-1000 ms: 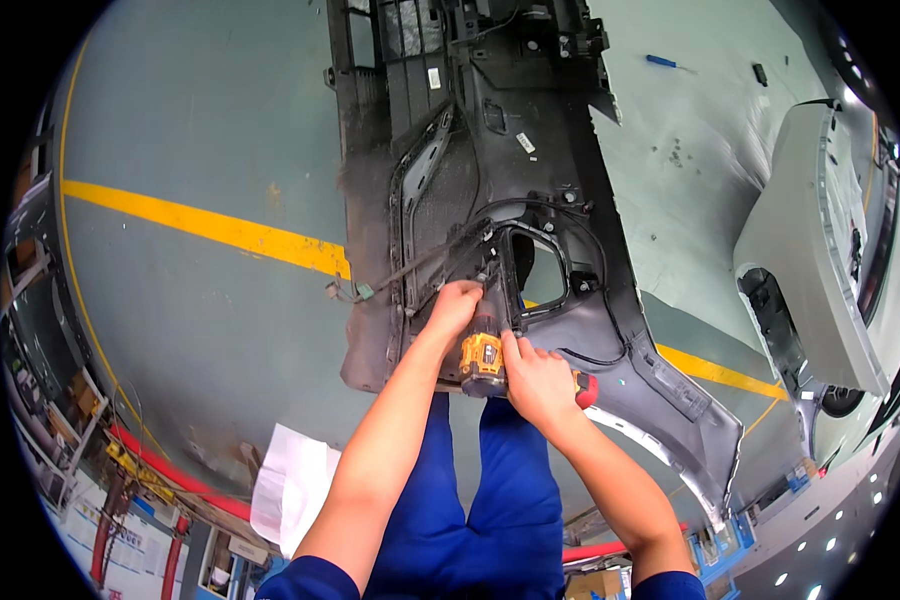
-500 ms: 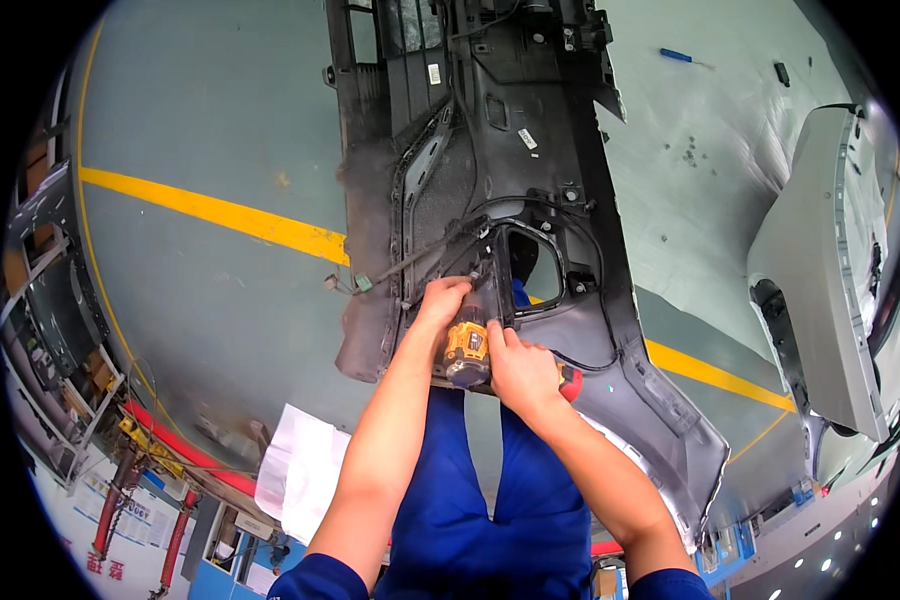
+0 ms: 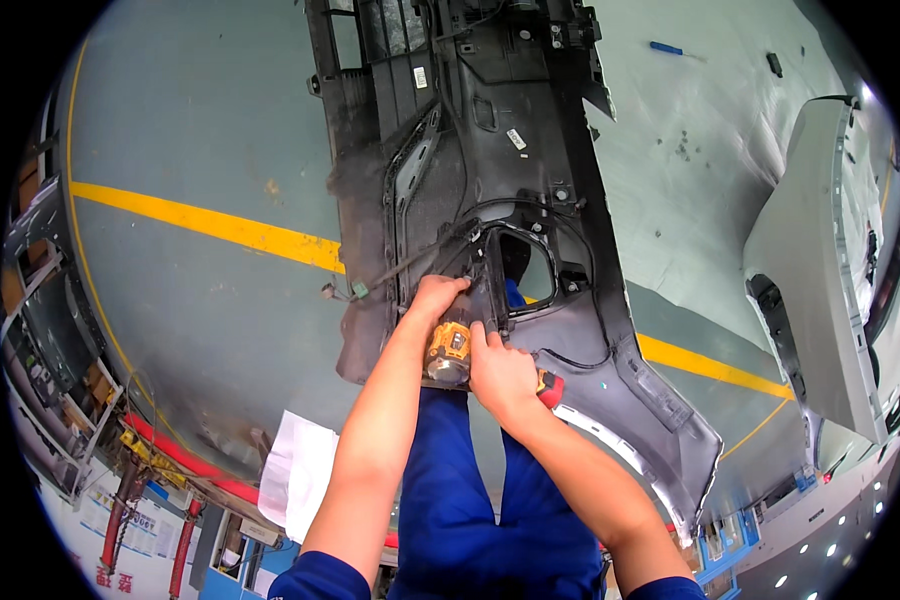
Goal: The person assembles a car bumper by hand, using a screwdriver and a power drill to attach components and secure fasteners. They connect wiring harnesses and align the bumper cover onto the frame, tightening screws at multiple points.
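A long black and grey car bumper [image 3: 505, 140], its inner side up, stretches away from my body. My right hand [image 3: 505, 375] is wrapped round the grip of a yellow and black power drill [image 3: 451, 342], whose red base pokes out to the right of the hand. The drill's front end points away from me toward the bumper; its tip is hidden. Just ahead of the drill, my left hand [image 3: 440, 297] is closed with fingertips pinched together against the bumper; what they hold is too small to make out. A black cable [image 3: 602, 290] loops around a framed opening to the right.
A wiring connector [image 3: 359, 290] dangles past the bumper's left side. A blue screwdriver [image 3: 667, 48] and a small black part [image 3: 774, 65] lie on the pale sheet at the upper right. A white car panel [image 3: 805, 250] stands at the right. White paper [image 3: 298, 470] lies lower left.
The whole view has shifted slightly, so the bumper appears further left. The drill has moved a little left relative to the bumper. Both hands keep their grips.
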### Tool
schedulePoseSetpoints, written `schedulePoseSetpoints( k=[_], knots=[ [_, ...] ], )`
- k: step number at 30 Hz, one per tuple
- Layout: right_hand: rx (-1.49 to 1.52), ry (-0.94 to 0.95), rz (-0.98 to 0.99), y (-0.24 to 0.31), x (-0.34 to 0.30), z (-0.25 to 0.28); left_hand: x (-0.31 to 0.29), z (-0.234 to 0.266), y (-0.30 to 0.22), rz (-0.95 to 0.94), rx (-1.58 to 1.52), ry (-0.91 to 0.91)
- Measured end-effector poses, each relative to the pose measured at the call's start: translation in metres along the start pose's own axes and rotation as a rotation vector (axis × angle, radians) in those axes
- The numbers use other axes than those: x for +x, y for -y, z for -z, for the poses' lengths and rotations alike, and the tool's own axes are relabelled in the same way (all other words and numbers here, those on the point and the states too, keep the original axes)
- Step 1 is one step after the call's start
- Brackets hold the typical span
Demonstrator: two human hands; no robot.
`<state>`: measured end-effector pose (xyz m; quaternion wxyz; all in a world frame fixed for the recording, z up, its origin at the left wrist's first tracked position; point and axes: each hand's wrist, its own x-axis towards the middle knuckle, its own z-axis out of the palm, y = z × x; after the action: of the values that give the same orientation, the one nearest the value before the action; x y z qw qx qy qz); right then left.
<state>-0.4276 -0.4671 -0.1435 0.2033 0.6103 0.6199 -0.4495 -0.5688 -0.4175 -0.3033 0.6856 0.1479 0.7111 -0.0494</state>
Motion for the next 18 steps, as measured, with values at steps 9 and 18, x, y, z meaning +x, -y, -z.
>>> schedulePoseSetpoints(
  k=[9, 18],
  knots=[
    [-0.085, -0.066, 0.051, 0.0, -0.009, -0.007, 0.036, -0.003, 0.004, -0.115, 0.521, -0.172],
    [-0.147, -0.025, 0.222, -0.052, -0.057, 0.017, 0.01, 0.006, -0.015, -0.146, 0.591, -0.03]
  ],
)
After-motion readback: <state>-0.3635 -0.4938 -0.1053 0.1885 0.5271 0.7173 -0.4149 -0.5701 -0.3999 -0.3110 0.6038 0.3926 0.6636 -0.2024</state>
